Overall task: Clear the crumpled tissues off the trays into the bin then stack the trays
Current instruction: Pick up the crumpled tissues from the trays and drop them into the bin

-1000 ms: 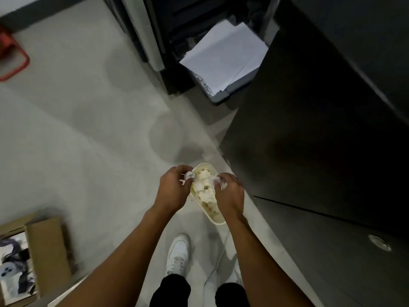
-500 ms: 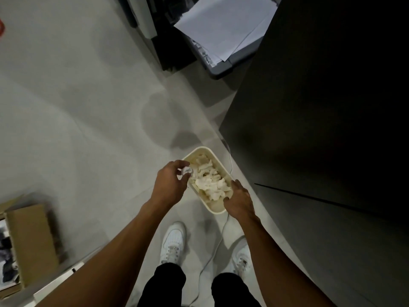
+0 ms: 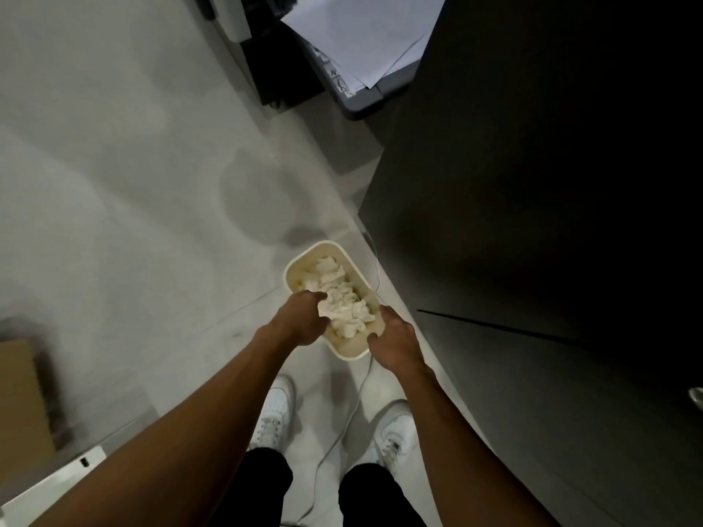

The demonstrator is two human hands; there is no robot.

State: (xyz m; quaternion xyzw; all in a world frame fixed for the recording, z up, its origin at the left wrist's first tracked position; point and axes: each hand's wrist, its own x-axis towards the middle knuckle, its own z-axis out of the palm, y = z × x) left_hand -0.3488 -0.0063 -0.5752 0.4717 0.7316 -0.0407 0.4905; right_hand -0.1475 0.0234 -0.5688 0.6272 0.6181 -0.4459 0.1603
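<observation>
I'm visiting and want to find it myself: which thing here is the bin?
Find the big dark cabinet on the right. On the pale floor at its foot, ahead of the white shoes, stands the bin: the only cream, round-cornered tub, heaped with crumpled white tissues.

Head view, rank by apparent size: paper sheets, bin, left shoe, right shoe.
1. paper sheets, even though the frame edge cuts them off
2. bin
3. left shoe and right shoe: look alike, not ranked

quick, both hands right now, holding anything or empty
Left hand: fingers down against the crumpled white tissues in the cream rectangular plastic bin; whether it grips one cannot be told.
Right hand: open, holding nothing.
</observation>
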